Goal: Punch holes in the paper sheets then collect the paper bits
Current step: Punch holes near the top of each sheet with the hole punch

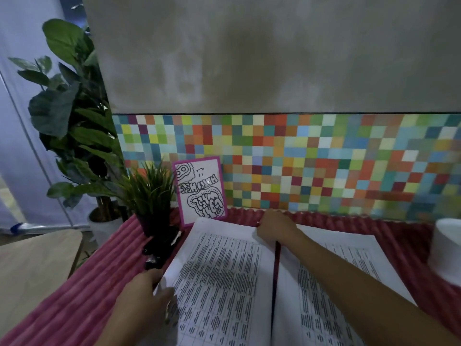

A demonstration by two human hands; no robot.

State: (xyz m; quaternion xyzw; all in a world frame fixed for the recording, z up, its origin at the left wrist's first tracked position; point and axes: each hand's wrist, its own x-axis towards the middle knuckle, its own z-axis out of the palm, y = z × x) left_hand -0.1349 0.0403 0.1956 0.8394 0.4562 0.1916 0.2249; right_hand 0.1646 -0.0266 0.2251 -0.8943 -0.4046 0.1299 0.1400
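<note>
Two stacks of printed paper sheets lie side by side on a pink ribbed cloth: the left stack [219, 278] and the right stack [334, 278], with a narrow dark gap between them. My left hand [147, 293] grips the left edge of the left stack, thumb on top. My right hand [277, 228] reaches across and its fingers close on the far top corner of the left stack. A black hole punch [162, 245] sits just left of the papers, beyond my left hand.
A small potted grass plant [149, 193] and a pink-framed drawing card [200, 191] stand at the back against a coloured mosaic wall. A white roll [447, 248] is at the right edge. A large leafy plant [72, 116] and a wooden table [32, 268] are to the left.
</note>
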